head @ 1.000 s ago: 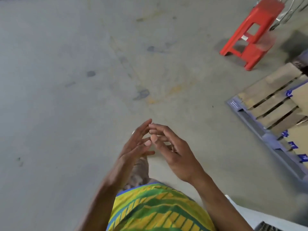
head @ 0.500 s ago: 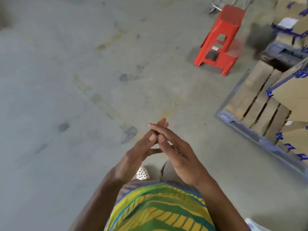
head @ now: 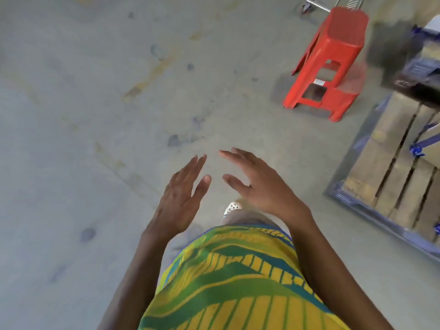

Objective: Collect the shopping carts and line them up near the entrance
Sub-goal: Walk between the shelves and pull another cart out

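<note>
A person in a yellow-and-green patterned garment point(head: 238, 282) holds the left hand point(head: 179, 198) and right hand point(head: 260, 186) out side by side over a stained concrete floor point(head: 83, 115), fingers straight and loose, the two hands apart and grasping nothing. The chrome frame and one wheel of a shopping cart point(head: 317, 5) (most of it cut off by the top of the picture) show toward the floor's far right corner, just behind a red plastic stool point(head: 333, 58) and well apart from both hands. Cardboard boxes point(head: 392, 163) on a blue pallet point(head: 345, 198) line the floor's right edge.
</note>
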{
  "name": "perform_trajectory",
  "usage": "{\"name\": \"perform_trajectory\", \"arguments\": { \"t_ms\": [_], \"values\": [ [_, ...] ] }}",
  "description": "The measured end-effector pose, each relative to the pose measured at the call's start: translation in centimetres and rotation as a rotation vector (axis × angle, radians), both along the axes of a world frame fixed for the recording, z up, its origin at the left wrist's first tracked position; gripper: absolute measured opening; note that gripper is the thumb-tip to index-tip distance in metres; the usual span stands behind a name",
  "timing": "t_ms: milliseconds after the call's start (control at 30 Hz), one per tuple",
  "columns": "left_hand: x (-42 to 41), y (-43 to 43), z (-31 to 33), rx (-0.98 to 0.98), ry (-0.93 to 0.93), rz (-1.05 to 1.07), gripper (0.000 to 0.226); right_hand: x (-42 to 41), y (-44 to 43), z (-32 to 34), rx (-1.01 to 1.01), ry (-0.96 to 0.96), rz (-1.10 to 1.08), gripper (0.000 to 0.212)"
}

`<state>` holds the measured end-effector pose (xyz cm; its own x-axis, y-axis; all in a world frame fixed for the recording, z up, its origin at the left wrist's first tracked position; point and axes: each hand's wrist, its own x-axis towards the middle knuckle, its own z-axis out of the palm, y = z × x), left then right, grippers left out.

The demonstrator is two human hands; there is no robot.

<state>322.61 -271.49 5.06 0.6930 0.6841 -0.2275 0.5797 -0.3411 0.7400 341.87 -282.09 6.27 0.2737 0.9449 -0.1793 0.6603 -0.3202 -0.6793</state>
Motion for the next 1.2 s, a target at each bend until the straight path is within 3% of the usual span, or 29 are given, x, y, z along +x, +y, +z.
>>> {"name": "perform_trajectory", "arguments": {
  "t_ms": [100, 267, 500, 667, 900, 1033, 1200],
  "values": [
    [3.6, 6.9, -0.6, 0.062, 0.034, 0.067, 0.06, 6.4, 6.8, -0.3, -0.082, -0.113, 0.04, 0.055],
    [9.6, 16.8, -2.8, 0.041, 0.091, 0.12, 0.071, 13.8, 16.2, -1.8, -0.123, -0.077, 0.108, 0.055],
    [21.9, 33.8, -7.9, -0.11, 0.11, 0.068, 0.059, 25.0, 30.4, -7.3, -0.196, -0.012, -0.013, 0.058],
    [32.6, 48.3, -6.2, -0.173, 0.11, -0.012, 0.057, 33.3, 41.7, -7.1, -0.231, 0.024, -0.114, 0.057],
    [48.3, 66.4, -1.9, -0.136, 0.053, -0.229, 0.053, 44.6, 53.1, -2.5, -0.02, 0.12, -0.442, 0.053],
    [57.0, 74.0, -3.2, -0.079, 0.063, -0.304, 0.044, 52.0, 58.2, -4.4, -0.003, 0.13, -0.513, 0.05],
    [67.6, 79.7, -5.9, -0.14, 0.017, -0.23, 0.027, 63.4, 65.2, -7.2, 0.089, 0.174, -0.584, 0.046]
  ]
}}
